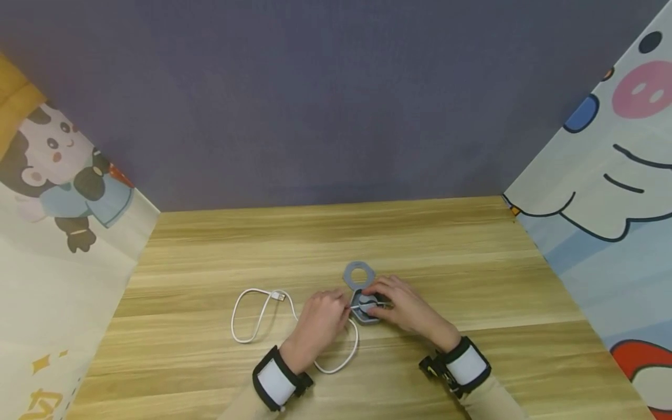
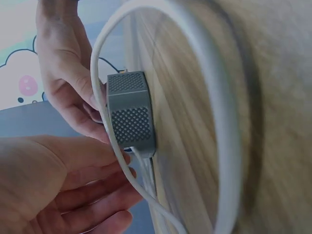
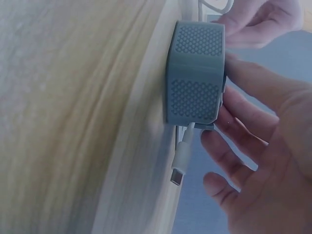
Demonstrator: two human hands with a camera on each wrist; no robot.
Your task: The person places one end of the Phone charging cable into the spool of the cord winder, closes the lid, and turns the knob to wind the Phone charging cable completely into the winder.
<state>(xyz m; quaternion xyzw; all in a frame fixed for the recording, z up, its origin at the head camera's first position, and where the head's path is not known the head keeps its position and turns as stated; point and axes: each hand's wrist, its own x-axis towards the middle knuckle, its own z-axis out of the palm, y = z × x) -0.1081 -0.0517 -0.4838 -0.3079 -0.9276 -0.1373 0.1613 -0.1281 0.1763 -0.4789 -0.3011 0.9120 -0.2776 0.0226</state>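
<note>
A grey hexagonal cable winder [image 1: 362,319] with textured sides lies on the table. Its ring-shaped lid [image 1: 349,276] is swung open toward the far side. My left hand [image 1: 324,315] pinches the white USB cable [image 1: 357,341] right at the winder's left side. From the right, my right hand [image 1: 406,304] grips the round middle of the winder between thumb and fingers. The cable runs across that middle, and a short end with a small USB-C plug [image 3: 178,173] sticks out on the right. Fingers partly hide the winder's inside.
The rest of the cable loops over the wooden table [image 1: 446,245] to the left, ending in a USB-A plug [image 1: 278,296]. A dark grey panel [image 1: 331,105] stands at the back, with cartoon-printed panels on both sides.
</note>
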